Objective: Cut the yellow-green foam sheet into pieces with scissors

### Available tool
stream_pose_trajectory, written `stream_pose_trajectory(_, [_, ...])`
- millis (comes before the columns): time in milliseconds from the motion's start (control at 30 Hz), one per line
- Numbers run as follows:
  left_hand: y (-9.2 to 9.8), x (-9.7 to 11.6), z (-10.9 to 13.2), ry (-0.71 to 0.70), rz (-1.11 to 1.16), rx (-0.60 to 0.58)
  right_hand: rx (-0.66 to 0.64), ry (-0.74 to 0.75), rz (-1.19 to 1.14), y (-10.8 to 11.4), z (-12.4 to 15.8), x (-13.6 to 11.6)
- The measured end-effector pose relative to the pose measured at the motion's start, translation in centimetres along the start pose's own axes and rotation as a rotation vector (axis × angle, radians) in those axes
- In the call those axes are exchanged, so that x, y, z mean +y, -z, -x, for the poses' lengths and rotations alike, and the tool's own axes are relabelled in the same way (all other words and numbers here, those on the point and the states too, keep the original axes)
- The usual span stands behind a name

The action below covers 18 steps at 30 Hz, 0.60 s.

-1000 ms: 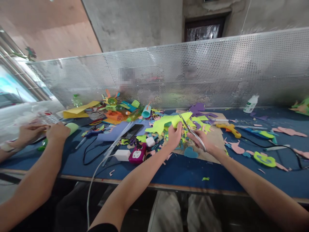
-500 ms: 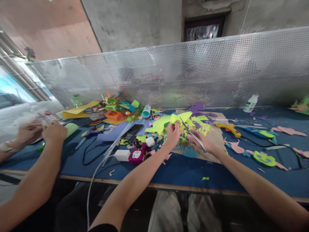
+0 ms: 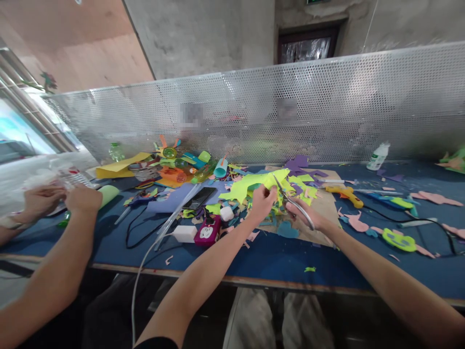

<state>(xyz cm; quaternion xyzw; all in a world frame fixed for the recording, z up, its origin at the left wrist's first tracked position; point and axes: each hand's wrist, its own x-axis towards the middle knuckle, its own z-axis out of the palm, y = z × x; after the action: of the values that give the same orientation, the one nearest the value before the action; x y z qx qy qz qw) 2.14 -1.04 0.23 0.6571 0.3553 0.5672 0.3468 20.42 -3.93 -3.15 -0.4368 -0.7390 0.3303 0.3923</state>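
Note:
My left hand [image 3: 264,201] is closed on the near edge of a ragged sheet of yellow-green craft paper [image 3: 250,185], fingers pinched. In my right hand [image 3: 301,212] is a pair of scissors [image 3: 288,198], its handles round my fingers and its blades pointing up and left at the sheet. The blades meet the paper just right of my left fingers; how far they are apart is hard to make out. Beneath both hands lie many yellow-green, purple and blue scraps on a brown sheet [image 3: 323,237], with a blue cut-out [image 3: 287,230] at its front.
A co-worker's hands [image 3: 83,196] hold clear plastic at the left. A pink power adapter [image 3: 208,231], a white charger [image 3: 184,234] and a phone [image 3: 199,198] lie left of me. At the right are a yellow glue gun [image 3: 345,195], cut-outs [image 3: 398,240] and a white bottle [image 3: 378,156].
My left hand has shifted slightly right and down along the paper's edge. The scissors have turned a little more upright and moved slightly right.

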Motion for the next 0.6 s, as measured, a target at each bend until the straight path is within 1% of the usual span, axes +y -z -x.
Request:
stream_pose_trajectory(67, [0.0,0.2,0.1,-0.008,-0.045,0.004,-0.018,-0.018,0.012,0.1,-0.1,0.3])
stream_pose_trajectory(233, [-0.4,0.0,0.4,0.005,-0.039,0.037,0.105,-0.03,0.049,-0.3,-0.3,-0.1])
stream_pose_trajectory(333, [-0.8,-0.4,0.5,0.013,-0.024,0.045,0.14,-0.018,0.064,-0.6,-0.3,-0.6])
stream_pose_trajectory(467, [-0.8,-0.8,0.5,0.054,0.104,0.003,0.097,0.041,0.05,-0.5,-0.3,-0.5])
stream_pose_trajectory(533, [-0.7,-1.0,0.4,0.044,0.146,-0.006,0.045,0.077,0.039,-0.1,-0.2,-0.2])
stream_pose_trajectory(600, [-0.5,-1.1,0.3,0.02,0.165,-0.006,0.035,0.088,0.042,0.2,-0.2,0.1])
